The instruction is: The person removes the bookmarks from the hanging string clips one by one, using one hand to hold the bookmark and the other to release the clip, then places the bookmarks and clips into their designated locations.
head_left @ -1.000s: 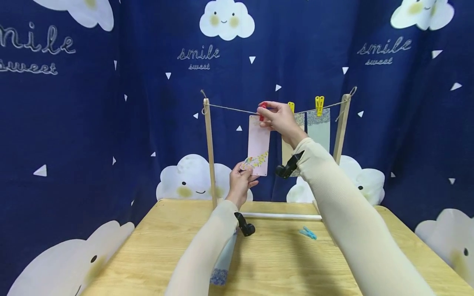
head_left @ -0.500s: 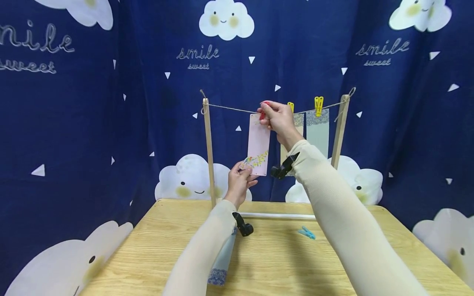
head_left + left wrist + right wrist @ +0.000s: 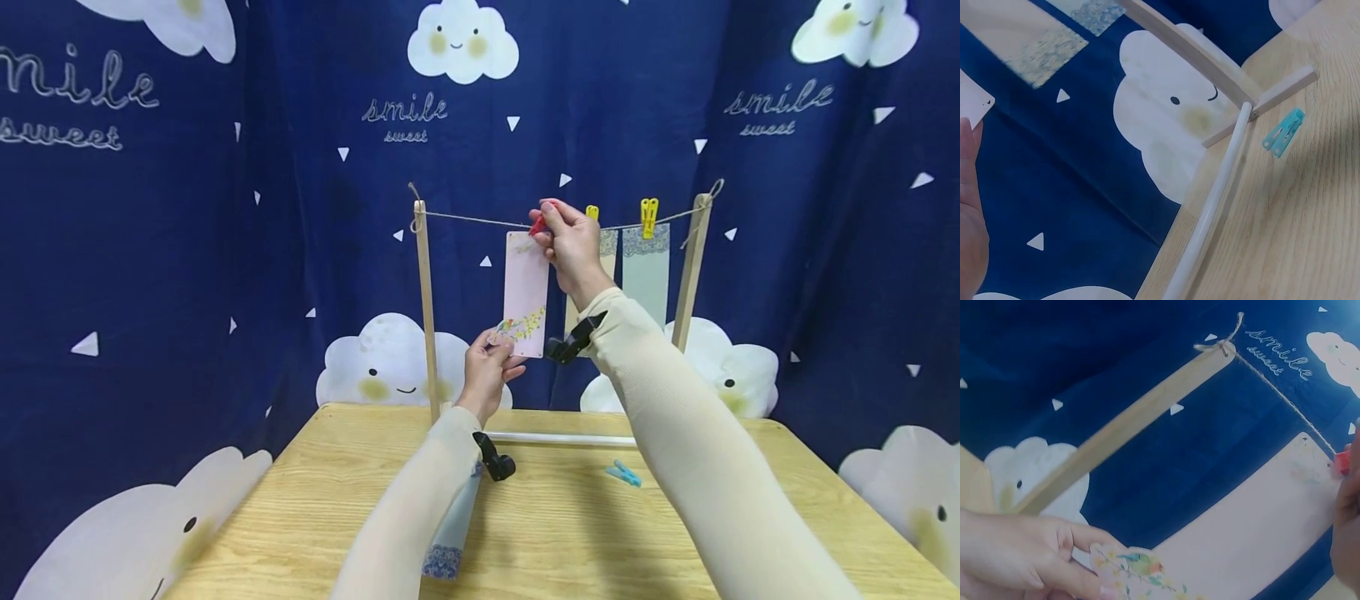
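In the head view my left hand [image 3: 486, 371] pinches the lower left of a pink card [image 3: 525, 279] printed with a bird and yellow flowers. The card stands upright below a string [image 3: 472, 219]. At the card's top right corner, my right hand [image 3: 576, 250] pinches a red clothespin [image 3: 537, 226] by its handle end. The clothespin leans right, its nose at the string and card edge; the right wrist view shows only part of this red clothespin [image 3: 1342, 462]. Whether it bites on both string and card I cannot tell.
Yellow clothespins [image 3: 648, 217] hold a cream card [image 3: 609, 243] and a pale green card [image 3: 646, 271] on the string. Wooden posts [image 3: 426, 308] carry the string, with a white rod [image 3: 562, 438] low between them. A blue clothespin [image 3: 623, 473] and pale blue card [image 3: 453, 525] lie on the table [image 3: 540, 533].
The red clothespin has gone from nearly upright to leaning right, as my right hand turned and shifted slightly right. My left hand and the pink card stay almost in place.
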{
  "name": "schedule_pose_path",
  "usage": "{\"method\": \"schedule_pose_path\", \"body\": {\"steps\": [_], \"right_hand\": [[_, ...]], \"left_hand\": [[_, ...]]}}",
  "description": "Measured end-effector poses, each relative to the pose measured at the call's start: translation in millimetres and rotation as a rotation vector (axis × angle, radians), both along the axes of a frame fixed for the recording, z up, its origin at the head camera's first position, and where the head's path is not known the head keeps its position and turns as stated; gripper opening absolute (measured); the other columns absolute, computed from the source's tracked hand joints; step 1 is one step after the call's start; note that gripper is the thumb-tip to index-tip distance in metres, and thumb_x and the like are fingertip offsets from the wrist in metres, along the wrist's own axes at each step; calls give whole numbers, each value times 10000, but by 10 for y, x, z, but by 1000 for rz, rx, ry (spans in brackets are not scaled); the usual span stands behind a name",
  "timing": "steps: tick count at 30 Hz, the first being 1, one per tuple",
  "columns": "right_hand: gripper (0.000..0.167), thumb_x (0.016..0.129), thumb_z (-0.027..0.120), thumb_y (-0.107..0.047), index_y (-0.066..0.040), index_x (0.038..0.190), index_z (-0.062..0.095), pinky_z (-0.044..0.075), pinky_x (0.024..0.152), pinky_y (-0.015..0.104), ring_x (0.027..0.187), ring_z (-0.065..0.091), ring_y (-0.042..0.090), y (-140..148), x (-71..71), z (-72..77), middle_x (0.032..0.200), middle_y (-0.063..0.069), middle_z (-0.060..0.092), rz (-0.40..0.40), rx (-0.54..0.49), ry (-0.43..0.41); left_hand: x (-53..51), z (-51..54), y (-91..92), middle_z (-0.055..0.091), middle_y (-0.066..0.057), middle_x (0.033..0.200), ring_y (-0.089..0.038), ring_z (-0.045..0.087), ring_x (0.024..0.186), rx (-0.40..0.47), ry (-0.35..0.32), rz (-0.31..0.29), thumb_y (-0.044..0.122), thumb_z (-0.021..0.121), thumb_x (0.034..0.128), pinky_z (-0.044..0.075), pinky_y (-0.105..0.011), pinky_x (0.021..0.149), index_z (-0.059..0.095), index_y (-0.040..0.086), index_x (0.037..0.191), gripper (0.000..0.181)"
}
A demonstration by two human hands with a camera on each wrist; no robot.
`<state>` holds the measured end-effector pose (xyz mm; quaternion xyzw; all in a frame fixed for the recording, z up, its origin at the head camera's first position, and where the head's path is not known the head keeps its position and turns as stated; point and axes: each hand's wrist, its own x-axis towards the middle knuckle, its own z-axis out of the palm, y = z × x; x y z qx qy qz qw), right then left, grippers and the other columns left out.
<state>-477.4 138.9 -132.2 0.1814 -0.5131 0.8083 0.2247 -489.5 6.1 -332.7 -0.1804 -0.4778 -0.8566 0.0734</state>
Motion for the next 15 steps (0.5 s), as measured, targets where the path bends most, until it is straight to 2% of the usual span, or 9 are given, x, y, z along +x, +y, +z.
{"method": "schedule_pose_path", "body": {"steps": [5, 9, 15], "right_hand": [[279, 1026, 648, -195, -58, 1263, 703, 391, 419, 136, 518, 569, 45, 3, 28, 5, 1126, 157, 725, 24, -61, 19], [283, 1028, 640, -199, -59, 1267, 700, 405, 424, 142, 509, 558, 43, 15, 51, 20, 1076, 117, 736, 43, -95, 33], [286, 1030, 639, -198, -54, 1270, 696, 457, 428, 140, 501, 572, 33, 52, 81, 49, 1047, 94, 747, 60, -96, 81]], "left_hand": [[17, -10, -2, 711, -232, 1100, -219, 760, 814, 4, -2, -3, -44, 576, 1034, 623, -250, 637, 578, 16, 1348, 319], [56, -7, -33, 716, -224, 1092, -221, 759, 816, -6, -12, 0, -48, 569, 1035, 620, -240, 626, 574, 17, 1358, 330], [95, -24, -114, 724, -213, 1043, -172, 749, 744, -9, -10, 15, -73, 566, 1019, 620, -246, 614, 574, 3, 1344, 334]]}}
